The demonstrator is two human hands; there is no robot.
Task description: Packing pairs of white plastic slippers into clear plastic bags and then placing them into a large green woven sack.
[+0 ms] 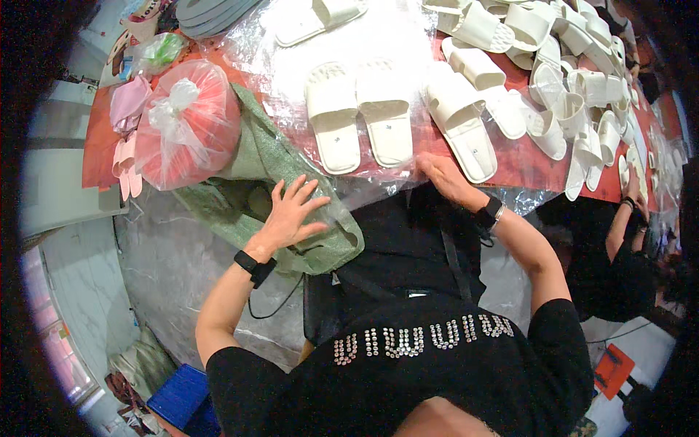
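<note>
My left hand [293, 217] hovers over or rests on a green woven sack [331, 237] that hangs over the table's near edge; its fingers are spread and hold nothing. At the near edge, my right hand [445, 179] lies with fingers stretched out beside clear plastic sheeting [389, 180]. Just beyond the hands, two white slippers [335, 142] [389, 131] stand side by side on the plastic, toes away from me. To their right, another white slipper [466, 135] lies tilted near my right hand, with one more white slipper [499, 102] behind it.
A knotted clear bag of red things [191, 131] stands left, with pink slippers [127, 171] beside it. Many white slippers [535, 25] pile up on the right of the red table [535, 171]. Another person's hand [635, 189] is at far right. A blue crate [182, 397] sits lower left.
</note>
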